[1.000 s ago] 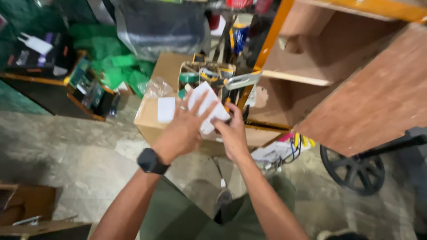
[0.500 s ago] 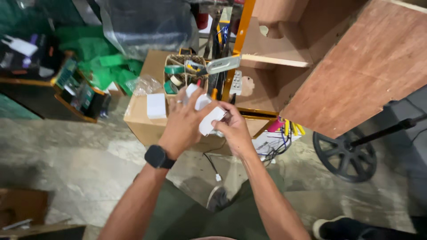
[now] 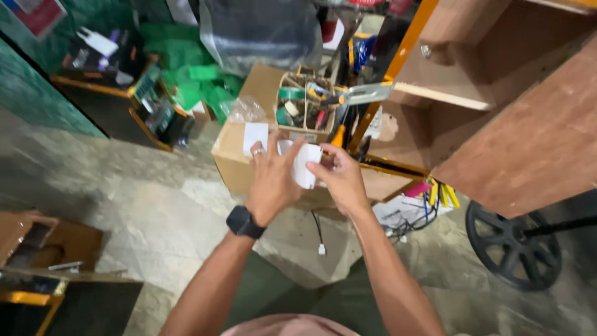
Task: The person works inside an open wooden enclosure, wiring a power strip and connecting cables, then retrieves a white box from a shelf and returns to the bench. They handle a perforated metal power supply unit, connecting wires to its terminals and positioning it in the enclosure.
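White box (image 3: 306, 167) gripped by both hands, left (image 3: 272, 182), right (image 3: 342, 180); fingers hide most of it, shape unclear.

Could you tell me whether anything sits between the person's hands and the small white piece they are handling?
Nothing visible does. The left hand and right hand both already touch the white piece, holding it above the cardboard box.

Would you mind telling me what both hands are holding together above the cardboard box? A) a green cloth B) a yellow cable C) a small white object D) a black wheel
C: the left hand and right hand both grip a small white object over the cardboard box.
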